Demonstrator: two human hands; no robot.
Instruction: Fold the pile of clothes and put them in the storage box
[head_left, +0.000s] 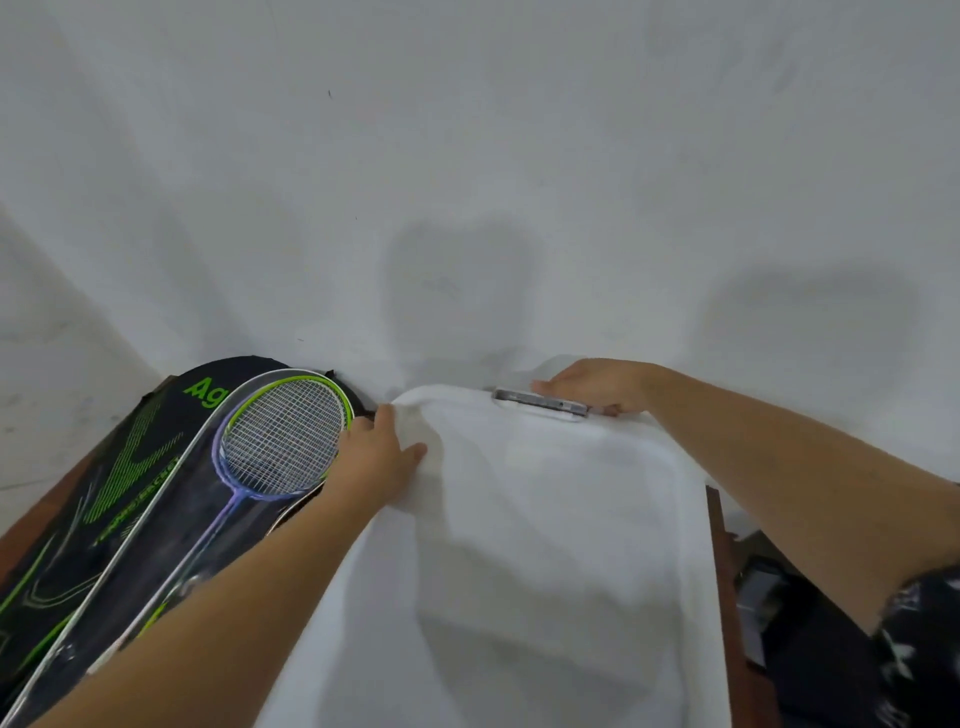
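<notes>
A white cloth (415, 545) lies draped over the left part of a white plastic storage box (670, 467), whose rounded rim shows on the right. My left hand (379, 457) pinches a fold of the cloth at its far left corner. My right hand (597, 387) is at the box's far edge, fingers curled over the rim beside a grey latch (540, 402). What is inside the box is hidden.
A black and green racket bag (104, 519) with a badminton racket (283, 436) on it lies close on the left, touching my left wrist. A brown wooden edge (719, 545) runs along the box's right side. A white wall stands right behind. Dark items sit at the lower right.
</notes>
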